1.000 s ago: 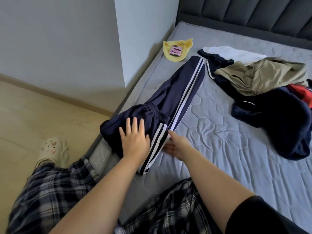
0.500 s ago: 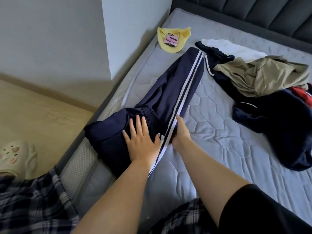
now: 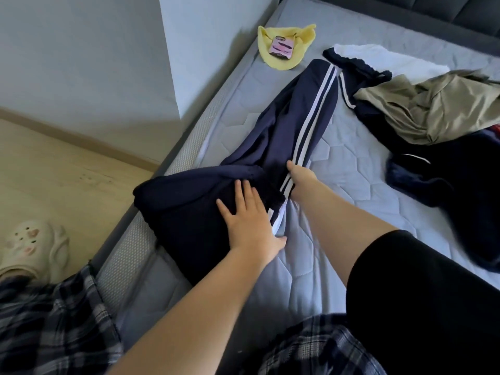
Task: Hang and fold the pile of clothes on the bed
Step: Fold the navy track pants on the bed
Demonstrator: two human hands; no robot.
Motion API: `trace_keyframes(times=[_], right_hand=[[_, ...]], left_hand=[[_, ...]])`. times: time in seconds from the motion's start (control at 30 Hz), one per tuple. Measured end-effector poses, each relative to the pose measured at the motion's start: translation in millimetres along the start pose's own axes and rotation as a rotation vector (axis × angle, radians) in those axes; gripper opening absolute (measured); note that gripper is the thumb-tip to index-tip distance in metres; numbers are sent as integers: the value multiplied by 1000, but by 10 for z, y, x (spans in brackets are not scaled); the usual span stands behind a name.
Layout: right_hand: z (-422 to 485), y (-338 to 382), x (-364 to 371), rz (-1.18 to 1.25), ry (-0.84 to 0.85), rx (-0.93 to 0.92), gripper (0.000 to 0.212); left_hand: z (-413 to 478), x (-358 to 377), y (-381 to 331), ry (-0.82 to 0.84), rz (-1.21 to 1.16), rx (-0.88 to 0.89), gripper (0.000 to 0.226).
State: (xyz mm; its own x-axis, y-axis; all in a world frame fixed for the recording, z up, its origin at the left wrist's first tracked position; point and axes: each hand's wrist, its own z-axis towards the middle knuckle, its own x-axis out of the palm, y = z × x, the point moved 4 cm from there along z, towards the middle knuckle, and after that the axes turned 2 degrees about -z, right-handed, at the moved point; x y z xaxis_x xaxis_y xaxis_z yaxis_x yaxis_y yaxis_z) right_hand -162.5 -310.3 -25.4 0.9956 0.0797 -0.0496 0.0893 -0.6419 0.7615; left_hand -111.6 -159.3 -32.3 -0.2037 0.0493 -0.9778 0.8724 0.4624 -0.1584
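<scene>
Navy track pants [image 3: 286, 125] with twin white stripes down the side seam, stretched lengthwise from under both sets of fingers toward the far mattress edge, waist end bunched beneath the left palm. Beyond the right fingertips, well apart, a loose pile of clothes [image 3: 433, 109] in olive, white and dark blue.

Left of the fingers, a cream clog [image 3: 32, 247], pale wood floor [image 3: 67, 180], grey wall [image 3: 81, 63]. Under everything, a grey quilted mattress [image 3: 351, 169]; far past the fingertips, a yellow cloth [image 3: 303, 39] with a pink-cased phone [image 3: 281, 47] on top.

Left hand [image 3: 249, 223] flat on the waist, fingers straight and slightly spread, pressing down. Right hand [image 3: 301, 180] just beside, thumb over the striped seam, fingers tucked beneath, pinching the fabric.
</scene>
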Motion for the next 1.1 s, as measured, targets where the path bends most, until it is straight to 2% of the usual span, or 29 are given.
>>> trace_keyframes(times=[0.27, 0.37, 0.43, 0.53, 0.6, 0.73, 0.83, 0.93, 1.03, 1.1], right_hand=[[-80, -150, -285, 102, 17, 121, 37], [-254, -251, -394, 180, 35, 134, 35], [-393, -310, -479, 184, 58, 173, 34], [-636, -360, -650, 175, 130, 275, 26], [-828, -290, -743, 193, 178, 284, 15], [-1101, 90, -1008, 270, 110, 216, 20], [-1323, 484, -1273, 289, 110, 154, 21], [-1652, 890, -1577, 437, 115, 160, 8], [-1967, 1322, -1990, 558, 52, 46, 17], [-2187, 1557, -2314, 680, 18, -38, 11]], left_hand=[[88, -111, 55, 39, -71, -101, 81], [60, -220, 10, 168, 25, -70, 82], [76, -391, 20, 242, 116, 3, 77], [91, -800, -5, 287, 232, 251, 37], [30, -1126, -121, 279, 331, 421, 24], [-207, -1717, -590, 172, 483, 659, 16], [-353, -2151, -947, 67, 541, 731, 18], [-536, -2553, -1317, -50, 634, 793, 17], [-706, -2958, -1648, -185, 650, 884, 20], [-783, -3193, -1829, -258, 632, 948, 27]])
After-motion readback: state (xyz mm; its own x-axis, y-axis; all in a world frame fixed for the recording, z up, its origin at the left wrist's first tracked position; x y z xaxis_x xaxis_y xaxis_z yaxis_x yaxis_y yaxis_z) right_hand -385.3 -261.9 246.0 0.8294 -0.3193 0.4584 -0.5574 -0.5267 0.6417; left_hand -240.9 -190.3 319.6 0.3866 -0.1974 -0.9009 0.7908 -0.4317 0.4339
